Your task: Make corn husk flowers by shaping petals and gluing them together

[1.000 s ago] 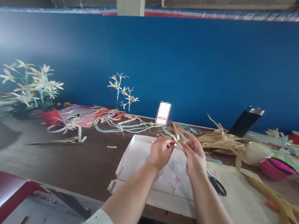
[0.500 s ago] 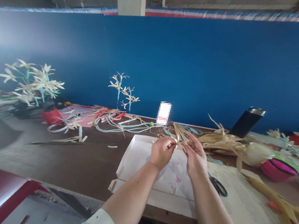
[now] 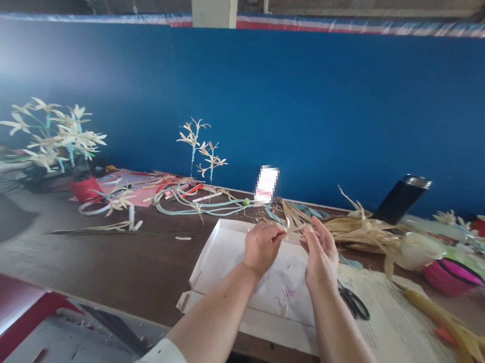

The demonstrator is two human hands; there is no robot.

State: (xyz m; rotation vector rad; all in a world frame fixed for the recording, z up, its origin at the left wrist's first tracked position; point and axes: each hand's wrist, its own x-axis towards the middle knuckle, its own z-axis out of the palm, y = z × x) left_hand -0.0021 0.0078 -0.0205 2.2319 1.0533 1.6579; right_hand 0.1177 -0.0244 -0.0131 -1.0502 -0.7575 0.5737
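Since the last look, my right hand (image 3: 321,248) has slid a bit right. Far left, white flowers (image 3: 73,130) stand in a red pot (image 3: 86,189). My left hand (image 3: 263,248) pinches a pale strip (image 3: 290,231) above the white box (image 3: 231,255); it runs sideways toward my bent right fingers, but I can't tell if they grip. Dry leaves (image 3: 355,229) lie right, scissors (image 3: 355,302) nearer.

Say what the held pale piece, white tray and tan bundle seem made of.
Pale piece: perhaps matte husk, thin and cream, but too small to be sure.
White tray: probably matte cardboard; folded walls, corner tab.
Tan bundle: likely dried husk, dull, with wrinkled strips and ragged ends.
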